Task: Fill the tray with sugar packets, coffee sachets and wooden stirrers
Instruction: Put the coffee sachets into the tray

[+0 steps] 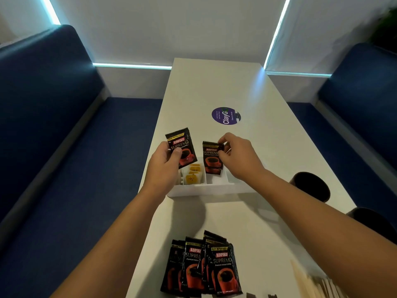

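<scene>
Pinching the top corner of a coffee sachet [211, 158], the right hand [237, 157] has its thumb and fingertips closed on the packet, which stands upright in the middle compartment of the white tray [206, 189]. The left hand [164, 165] grips a second coffee sachet [181, 147], fingers curled round its lower left edge and thumb across the front, holding it upright above the tray's left end. Yellow-and-white sugar packets [193, 175] stand in the compartment just left of the divider. The tray sits on a long white table [225, 87]. Near the front edge lies a fanned pile of coffee sachets [202, 267], well apart from the tray, and pale wooden stirrers [309, 282] lie at the lower right. Two dark round cups [309, 186] sit at the table's right edge. A purple round sticker [225, 116] lies beyond the tray. Blue benches [53, 117] flank the table.
</scene>
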{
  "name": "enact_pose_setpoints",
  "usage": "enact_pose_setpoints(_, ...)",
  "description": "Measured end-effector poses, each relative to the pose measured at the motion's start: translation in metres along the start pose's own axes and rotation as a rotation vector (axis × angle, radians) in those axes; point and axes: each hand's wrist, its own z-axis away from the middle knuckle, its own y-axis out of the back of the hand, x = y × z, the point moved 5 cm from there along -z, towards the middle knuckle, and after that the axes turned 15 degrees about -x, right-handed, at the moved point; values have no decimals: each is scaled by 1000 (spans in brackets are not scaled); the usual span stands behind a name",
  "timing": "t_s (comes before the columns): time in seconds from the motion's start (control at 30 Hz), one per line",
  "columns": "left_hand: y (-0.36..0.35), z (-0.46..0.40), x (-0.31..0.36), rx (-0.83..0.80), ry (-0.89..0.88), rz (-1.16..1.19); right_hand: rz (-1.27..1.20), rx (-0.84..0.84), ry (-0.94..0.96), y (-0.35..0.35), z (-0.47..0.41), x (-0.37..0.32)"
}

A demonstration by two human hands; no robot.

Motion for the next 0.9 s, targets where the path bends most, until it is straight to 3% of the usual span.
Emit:
enact_pose_setpoints(0.33,-7,0,1,-72,8,-56,178,-30,15,-18,-2,16)
enact_pose_setpoints(0.5,-9,-2,1,-95,10,-75,451,-46,33,-20,-1,17)
enact_pose_setpoints(0.6,-10,-3,0,-107,4,-86,449,-67,15,-21,1,17)
enact_pose_setpoints(0.67,-12,-4,1,-123,0,-82,371,-47,40,-18,3,13)
enact_pose_setpoints(0.77,-15,-5,3,-158,-8,-86,17,25,117,-5,6,0)
enact_pose_setpoints(0.9,-24,-6,7,-234,-20,-106,-405,-146,139,4,5,-21)
